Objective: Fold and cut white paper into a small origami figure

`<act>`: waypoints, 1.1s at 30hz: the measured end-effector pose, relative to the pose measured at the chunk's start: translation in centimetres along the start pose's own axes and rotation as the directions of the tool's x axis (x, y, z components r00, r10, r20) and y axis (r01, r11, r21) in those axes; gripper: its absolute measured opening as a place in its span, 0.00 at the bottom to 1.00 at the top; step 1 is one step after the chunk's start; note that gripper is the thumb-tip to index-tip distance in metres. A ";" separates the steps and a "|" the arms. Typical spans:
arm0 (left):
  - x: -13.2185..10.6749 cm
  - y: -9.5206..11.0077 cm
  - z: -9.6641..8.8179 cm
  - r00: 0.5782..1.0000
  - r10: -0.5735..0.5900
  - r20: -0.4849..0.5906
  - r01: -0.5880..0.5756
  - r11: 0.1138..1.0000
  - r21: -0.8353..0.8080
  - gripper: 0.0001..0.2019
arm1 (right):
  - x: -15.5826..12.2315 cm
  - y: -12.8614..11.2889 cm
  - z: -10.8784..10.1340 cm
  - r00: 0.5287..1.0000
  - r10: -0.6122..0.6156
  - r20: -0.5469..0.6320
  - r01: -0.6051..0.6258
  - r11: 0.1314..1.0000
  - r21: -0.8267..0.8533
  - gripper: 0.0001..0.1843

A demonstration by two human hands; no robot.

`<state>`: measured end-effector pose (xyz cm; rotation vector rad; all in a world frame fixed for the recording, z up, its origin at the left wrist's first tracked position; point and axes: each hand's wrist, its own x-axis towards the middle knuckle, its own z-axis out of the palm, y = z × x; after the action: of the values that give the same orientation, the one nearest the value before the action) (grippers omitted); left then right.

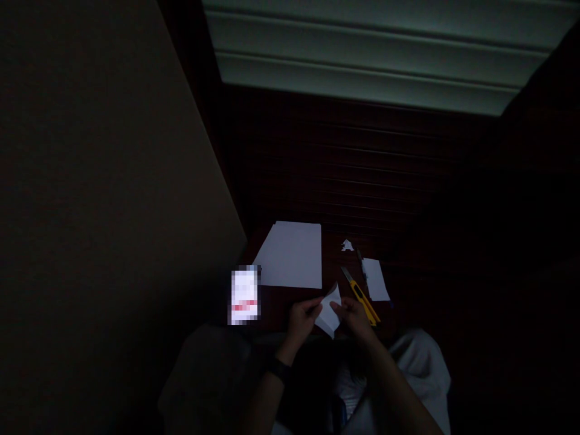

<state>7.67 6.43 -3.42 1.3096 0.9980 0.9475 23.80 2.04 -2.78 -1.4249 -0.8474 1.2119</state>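
Observation:
Between my two hands a small piece of white paper [329, 315] is held up near the table's front edge, its surface bent or folded. My left hand [304, 319] pinches its left side, thumb on top. On the opposite side my right hand [356, 315] grips the paper with thumb and fingers. Just beyond the right hand lies a yellow box cutter [362, 300], its blade end pointing away from me. A pen [361, 263] and a white rectangular slip of paper [376, 280] rest to the right.
White paper sheets [294, 257] lie at the back left of the dark table. A small folded paper shape [347, 245] sits at the back. A lit, blurred-out screen [244, 296] stands at the left edge. A wall [113, 151] rises on the left; the room is dim.

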 end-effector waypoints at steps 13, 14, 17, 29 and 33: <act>-0.2 0.7 -0.1 0.999 0.036 0.020 -0.036 0.999 0.034 0.15 | 0.0 -0.5 0.2 0.998 -0.051 -0.020 0.047 0.985 -0.164 0.22; -0.2 0.7 -0.1 0.999 0.039 0.018 -0.040 0.999 0.031 0.14 | 0.1 -0.4 0.2 0.999 -0.048 -0.017 0.045 0.985 -0.166 0.22; -0.1 0.5 -0.1 0.999 0.045 0.019 -0.046 0.998 0.037 0.14 | 0.2 0.1 0.0 0.999 -0.040 -0.006 0.038 0.984 -0.174 0.22; -0.1 0.5 -0.1 1.000 -0.015 0.021 0.015 1.000 0.013 0.16 | 0.1 -0.1 0.1 1.000 -0.025 0.010 0.026 0.988 -0.151 0.22; -0.2 1.0 0.1 0.998 -0.061 0.018 0.061 0.998 -0.004 0.17 | 0.1 -0.1 0.2 1.000 -0.024 0.004 0.024 0.991 -0.133 0.21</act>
<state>7.69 6.29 -2.45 1.2747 1.0156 0.8897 23.61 2.25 -2.75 -1.5156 -0.9596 1.1569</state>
